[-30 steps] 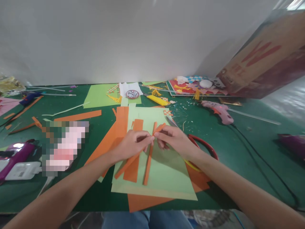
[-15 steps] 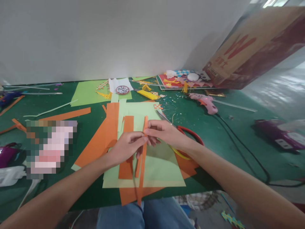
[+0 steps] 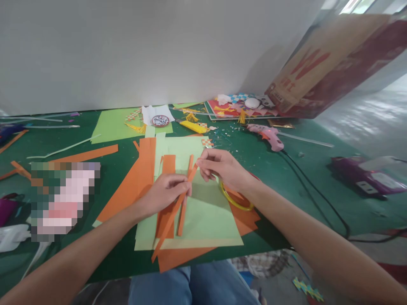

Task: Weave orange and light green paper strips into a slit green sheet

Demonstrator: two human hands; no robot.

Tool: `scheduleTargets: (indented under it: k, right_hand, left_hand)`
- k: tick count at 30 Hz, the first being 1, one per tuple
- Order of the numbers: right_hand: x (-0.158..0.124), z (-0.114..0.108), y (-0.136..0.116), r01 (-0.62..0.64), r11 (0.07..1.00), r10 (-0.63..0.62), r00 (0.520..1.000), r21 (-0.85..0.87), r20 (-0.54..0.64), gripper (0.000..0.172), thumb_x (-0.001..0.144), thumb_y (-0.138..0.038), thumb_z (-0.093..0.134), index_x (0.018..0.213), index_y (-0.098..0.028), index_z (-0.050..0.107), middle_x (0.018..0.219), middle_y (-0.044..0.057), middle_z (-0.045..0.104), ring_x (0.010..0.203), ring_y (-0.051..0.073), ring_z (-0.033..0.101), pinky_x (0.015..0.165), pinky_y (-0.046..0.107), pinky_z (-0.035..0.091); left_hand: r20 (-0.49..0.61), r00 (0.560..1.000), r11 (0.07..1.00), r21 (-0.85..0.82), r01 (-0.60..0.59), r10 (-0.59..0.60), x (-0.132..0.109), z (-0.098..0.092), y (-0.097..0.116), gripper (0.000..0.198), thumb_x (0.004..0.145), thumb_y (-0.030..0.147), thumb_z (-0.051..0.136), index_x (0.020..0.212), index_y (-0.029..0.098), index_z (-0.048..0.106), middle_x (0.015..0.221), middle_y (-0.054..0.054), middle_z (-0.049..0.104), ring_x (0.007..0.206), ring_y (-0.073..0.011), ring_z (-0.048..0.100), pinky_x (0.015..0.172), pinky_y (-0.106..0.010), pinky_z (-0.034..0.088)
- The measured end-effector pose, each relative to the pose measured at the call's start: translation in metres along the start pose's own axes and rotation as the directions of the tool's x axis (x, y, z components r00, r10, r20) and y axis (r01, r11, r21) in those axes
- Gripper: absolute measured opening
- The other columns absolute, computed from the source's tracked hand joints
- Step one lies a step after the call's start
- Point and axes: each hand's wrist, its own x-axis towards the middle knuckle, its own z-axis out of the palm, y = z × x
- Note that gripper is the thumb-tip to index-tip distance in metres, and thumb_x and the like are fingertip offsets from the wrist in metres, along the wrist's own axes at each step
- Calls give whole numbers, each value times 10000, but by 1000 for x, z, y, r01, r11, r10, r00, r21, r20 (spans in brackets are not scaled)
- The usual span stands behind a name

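A narrow orange paper strip [image 3: 169, 223] slants across the middle, pinched by both hands. My left hand [image 3: 167, 192] is closed on it partway along, thumb on top. At the strip's upper end, my right hand [image 3: 219, 167] grips it between thumb and fingers. Below lies another thin orange strip [image 3: 182, 218], with a wider orange piece [image 3: 169, 163] beside it under my left hand. These rest on pale green paper sheets [image 3: 216, 224]. Scissors with red and yellow handles [image 3: 237, 203] are partly hidden beneath my right wrist.
A pink glue gun [image 3: 269, 136] with a black cord lies at the right, near a purple power block [image 3: 370, 178]. Behind are a yellow cutter [image 3: 193, 126] and a paper bag [image 3: 330, 67]. A blurred-out phone-like object [image 3: 68, 199] sits left. The table's front edge borders my lap.
The held strip has tilted, its lower end swinging left and its upper end right. My right hand has moved up and right, away from my left hand. The camera view has shifted slightly.
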Motion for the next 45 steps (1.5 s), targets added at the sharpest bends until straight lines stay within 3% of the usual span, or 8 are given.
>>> scheduleTargets:
  k: [6, 11, 14, 19, 27, 35, 41, 45]
  right_hand:
    - [-2, 2, 0, 26, 999, -23, 998, -37, 62, 313, 681, -375, 709, 565, -174, 500, 410, -71, 443, 400, 79, 473, 395, 210, 277]
    - [-5, 6, 1, 18, 994, -4, 992, -110, 125, 318, 709, -387, 690, 578, -169, 499, 454, -46, 513, 414, 72, 457, 414, 213, 297]
    - [-6, 7, 3, 10, 992, 9, 989, -128, 151, 320, 719, -391, 682, 586, -167, 498, 504, -25, 563, 425, 70, 460, 410, 211, 297]
    - [-7, 8, 6, 19, 990, 2, 989, -141, 149, 316, 731, -393, 676, 598, -166, 501, 486, -34, 542, 424, 69, 467, 403, 204, 302]
    - [-6, 9, 8, -18, 987, 43, 986, -160, 159, 274, 717, -380, 687, 644, -161, 541, 526, -19, 570, 453, 81, 510, 389, 197, 319]
    - [-4, 3, 3, 19, 999, -20, 1000, -45, -20, 282, 670, -344, 719, 592, -169, 512, 436, -66, 454, 407, 77, 490, 375, 191, 289]
    - [-5, 6, 6, -40, 988, 60, 988, -147, 140, 273, 704, -376, 695, 623, -149, 568, 470, -35, 521, 420, 78, 488, 374, 194, 307]
    - [-3, 3, 5, 8, 995, -1, 998, -103, 66, 277, 699, -322, 695, 554, -158, 526, 448, -39, 509, 418, 78, 493, 396, 202, 325]
  left_hand:
    - [-35, 999, 999, -25, -34, 33, 1, 2, 0, 374, 890, 446, 387, 786, 161, 605, 543, 19, 568, 447, -80, 406, 439, -199, 302]
    - [-90, 994, 998, 1, -55, 55, 3, 4, -1, 326, 875, 425, 434, 757, 170, 599, 507, 59, 429, 430, -72, 378, 421, -196, 286]
    - [-92, 993, 997, 30, -73, 76, 3, 4, 0, 296, 877, 371, 442, 738, 163, 600, 536, 53, 462, 446, -66, 352, 426, -196, 263]
    - [-79, 993, 995, 44, -84, 88, 2, 5, 1, 299, 894, 331, 411, 724, 158, 586, 577, 32, 572, 468, -76, 368, 452, -201, 273]
    - [-100, 987, 989, 83, -119, 127, 3, 4, -3, 300, 881, 265, 415, 640, 166, 564, 578, 32, 586, 486, -80, 432, 488, -197, 316]
    - [-32, 995, 996, -16, -90, 89, 2, 3, -6, 266, 886, 313, 410, 706, 176, 551, 608, 35, 590, 456, -78, 496, 441, -195, 333]
    - [-52, 994, 995, -27, -99, 98, 1, 2, -6, 253, 897, 310, 414, 736, 176, 555, 617, 35, 595, 464, -74, 499, 436, -188, 337]
    - [-27, 995, 994, -53, -95, 94, 0, 2, -6, 263, 898, 322, 411, 724, 175, 542, 614, 32, 590, 463, -77, 503, 439, -192, 350]
